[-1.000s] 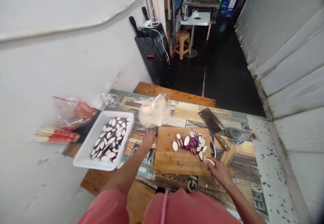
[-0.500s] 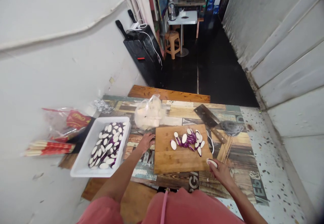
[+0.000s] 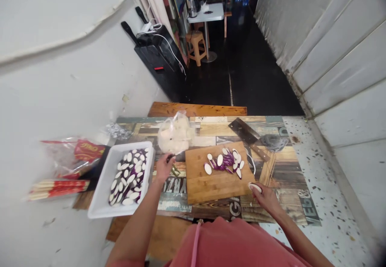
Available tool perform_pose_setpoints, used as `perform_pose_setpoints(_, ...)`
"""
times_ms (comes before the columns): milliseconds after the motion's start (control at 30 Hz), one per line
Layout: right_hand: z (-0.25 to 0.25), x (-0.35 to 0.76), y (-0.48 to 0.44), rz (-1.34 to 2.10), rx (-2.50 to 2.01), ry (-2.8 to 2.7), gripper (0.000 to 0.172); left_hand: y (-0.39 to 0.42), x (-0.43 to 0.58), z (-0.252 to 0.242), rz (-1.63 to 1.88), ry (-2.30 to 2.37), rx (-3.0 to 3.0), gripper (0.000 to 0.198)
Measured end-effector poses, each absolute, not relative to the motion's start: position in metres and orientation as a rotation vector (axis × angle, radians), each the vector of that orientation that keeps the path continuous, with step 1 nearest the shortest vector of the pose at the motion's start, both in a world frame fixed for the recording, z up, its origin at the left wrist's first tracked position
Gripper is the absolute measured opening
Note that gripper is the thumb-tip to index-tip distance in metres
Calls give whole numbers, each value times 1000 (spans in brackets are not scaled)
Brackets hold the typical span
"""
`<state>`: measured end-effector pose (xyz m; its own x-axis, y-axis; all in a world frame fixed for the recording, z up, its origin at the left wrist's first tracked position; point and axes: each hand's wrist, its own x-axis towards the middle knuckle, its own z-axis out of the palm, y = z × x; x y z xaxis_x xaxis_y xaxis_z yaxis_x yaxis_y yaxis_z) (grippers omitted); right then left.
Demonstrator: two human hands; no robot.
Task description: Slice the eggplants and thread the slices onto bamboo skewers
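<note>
Both hands are hanging out by the cutting board (image 3: 211, 184)
The right hand (image 3: 265, 198) is pinching an eggplant slice (image 3: 255, 187) in its fingers at the board's near right corner; the left hand (image 3: 164, 168) is gripping a small knife (image 3: 176, 155) off its left edge.

— What is sitting on the left of the worktop (image 3: 286, 178)?
— A white tray (image 3: 104, 186) is holding aubergine slices (image 3: 128, 176), and a clear bag (image 3: 175, 136) is slumping just behind it.
— And far right?
— A cleaver (image 3: 243, 130) is lying beside a grey cloth (image 3: 273, 141).
</note>
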<state>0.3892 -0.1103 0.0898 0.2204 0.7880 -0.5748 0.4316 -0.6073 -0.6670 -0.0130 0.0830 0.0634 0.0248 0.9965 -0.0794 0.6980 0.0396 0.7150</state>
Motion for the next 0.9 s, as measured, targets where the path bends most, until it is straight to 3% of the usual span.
perform_pose_setpoints(200, 92, 389, -108, 1383, -2086, -1052, 28, 81, -15, 108, 1011, 1492, 803, 38)
perform_pose_setpoints(567, 100, 304, -46, 1958, -1530, -1098, 24, 67, -31, 133, 947, 1476, 643, 28)
perform_pose_setpoints(900, 102, 222, 42, 1997, -1487, -1080, 23, 79, -32, 132, 1000, 1209, 512, 27)
